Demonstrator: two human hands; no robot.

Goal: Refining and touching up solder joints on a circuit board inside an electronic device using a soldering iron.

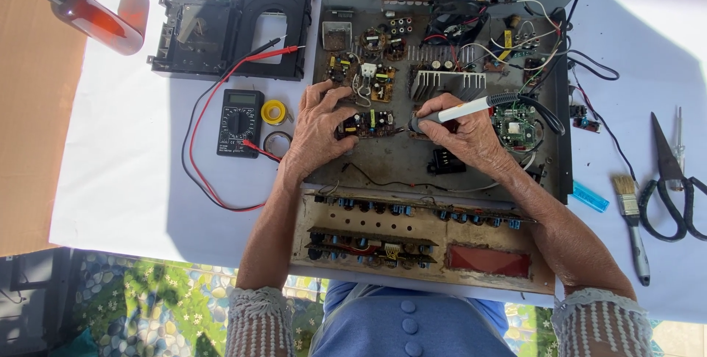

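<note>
So the small board (366,123) sits in the middle of the open chassis (412,162), just below a couple of other little boards and left of the finned heatsink (442,83). Left hand (318,130) is resting on its left end, fingers (333,100) curled and pinching the edge of the board. Right hand (462,134) has its fingers wrapped shut around a soldering iron (471,106), white-grey handle pointing up right, tip end down by the board's right edge; can't see the actual tip touching, it's hidden by the hand. The iron's black cord (549,112) loops off to the right over a green round board (515,125).

Front panel (420,243) with its rows of knobs lies flat, nearest the person. Left of the chassis on the white table (118,165): a multimeter (239,121) with red and black leads, a yellow solder reel (273,112), a black disc tray (232,33). Over on the right, a brush (632,224) and scissors (674,187). Amber bottle (92,16) top left.
</note>
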